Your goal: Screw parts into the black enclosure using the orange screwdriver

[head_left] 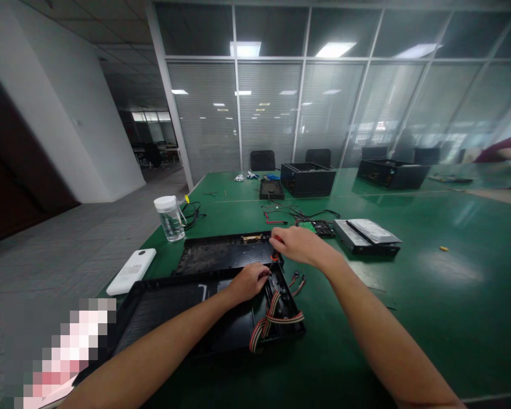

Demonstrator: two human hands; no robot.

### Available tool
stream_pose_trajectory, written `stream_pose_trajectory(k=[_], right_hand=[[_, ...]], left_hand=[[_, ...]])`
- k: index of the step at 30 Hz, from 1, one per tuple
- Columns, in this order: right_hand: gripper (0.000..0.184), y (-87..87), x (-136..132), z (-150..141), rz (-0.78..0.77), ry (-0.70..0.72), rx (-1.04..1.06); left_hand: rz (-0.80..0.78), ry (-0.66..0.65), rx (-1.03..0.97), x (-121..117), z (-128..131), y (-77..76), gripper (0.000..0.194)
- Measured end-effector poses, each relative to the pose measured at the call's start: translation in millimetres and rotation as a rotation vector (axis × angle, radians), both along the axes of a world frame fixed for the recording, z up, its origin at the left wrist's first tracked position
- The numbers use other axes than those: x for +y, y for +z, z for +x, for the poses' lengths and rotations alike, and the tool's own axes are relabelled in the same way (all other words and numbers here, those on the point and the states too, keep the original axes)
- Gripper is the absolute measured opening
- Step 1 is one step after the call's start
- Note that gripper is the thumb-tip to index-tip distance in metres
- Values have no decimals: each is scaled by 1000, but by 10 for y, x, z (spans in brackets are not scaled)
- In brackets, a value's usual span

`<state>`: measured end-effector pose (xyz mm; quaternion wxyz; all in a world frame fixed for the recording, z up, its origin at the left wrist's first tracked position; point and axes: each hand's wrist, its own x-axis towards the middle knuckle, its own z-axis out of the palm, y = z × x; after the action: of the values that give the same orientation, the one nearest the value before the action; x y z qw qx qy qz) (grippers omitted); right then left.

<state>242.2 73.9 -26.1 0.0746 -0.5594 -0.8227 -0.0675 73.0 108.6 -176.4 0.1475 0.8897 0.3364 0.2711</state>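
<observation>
My right hand [292, 243] is wrapped round the handle of a screwdriver [275, 258] that points down at the edge of a black computer panel [234, 318]. Close to the screwdriver's lower end, my left hand [251, 282] has its fingers pinched together; what they hold, if anything, is hidden. A striped ribbon of thin wires [272, 318] loops over the panel's right end, with small plugs [300, 278] beside it on the table. Behind lies a second black panel [221, 254], dusty inside.
On the green table [451, 301] stand a water bottle [169, 218], a white power bank-like block [132, 271], a drive bay [366, 237] and loose cables [315, 215]. Farther back are computer cases [309, 180] and gloves [252, 175]. A person [500, 151] leans in at far right.
</observation>
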Motion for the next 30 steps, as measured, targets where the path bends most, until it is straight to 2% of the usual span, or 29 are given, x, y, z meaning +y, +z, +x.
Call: stream_pose_trajectory(k=[3,7,11,15,17,19,22,27,30], right_hand=[[56,12,-10,-22,20,-94,-23],[50,3,-37,-31,-20,-30,14],[57,2,-77,-44,18,-94,-2],[54,13,-89,-64,-19,-50,16],[60,15,-80,-68,-3,-109,2],[56,13,-72,-65,18,-138,12],[44,11,-78,-58,-13,-60,33],[56,3,-98,-69,17,-141,10],[47,-4,-95,-64,-7,-92,19]], left_hand=[[-7,6,-3,-2,2,1,12],[-8,3,6,-5,5,5,12],[-16,8,6,-2,12,1,12],[-25,7,8,0,12,-4,12],[-14,4,4,-1,10,-4,12],[-5,2,-4,-1,8,-5,12],[3,-1,-14,0,4,-10,11],[2,2,-2,5,-2,-16,11],[7,3,-1,6,-1,-16,11]])
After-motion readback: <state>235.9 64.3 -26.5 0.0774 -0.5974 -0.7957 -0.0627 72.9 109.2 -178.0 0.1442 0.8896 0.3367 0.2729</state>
